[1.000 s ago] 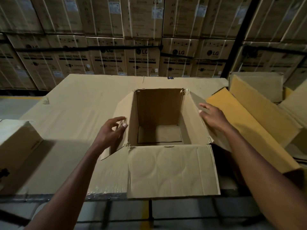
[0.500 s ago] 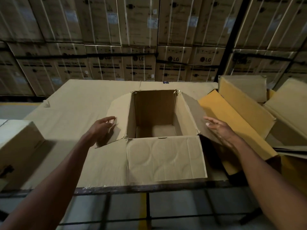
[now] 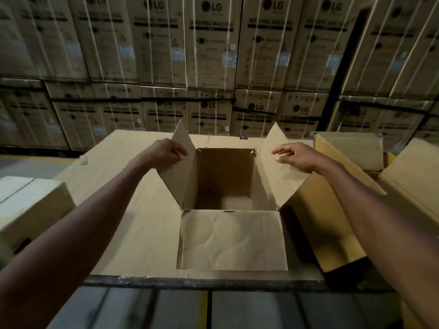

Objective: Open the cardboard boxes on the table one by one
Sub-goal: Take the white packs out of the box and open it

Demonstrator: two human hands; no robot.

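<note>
An open, empty cardboard box (image 3: 224,176) stands in the middle of the cardboard-covered table (image 3: 133,210). Its near flap (image 3: 232,241) lies flat toward me. The left flap (image 3: 180,167) is raised and my left hand (image 3: 166,153) pinches its upper edge. The right flap (image 3: 278,172) is raised too; my right hand (image 3: 297,156) hovers over it with fingers spread, touching or just above the cardboard, I cannot tell which.
A closed box (image 3: 31,205) sits at the table's left edge. Several opened boxes (image 3: 351,150) crowd the right side. Stacked washing-machine cartons (image 3: 213,55) form a wall behind the table. The table's front edge (image 3: 190,280) is close to me.
Both hands moved up and away from me, and the two side flaps that lay spread outward now stand raised. The view has tilted upward.
</note>
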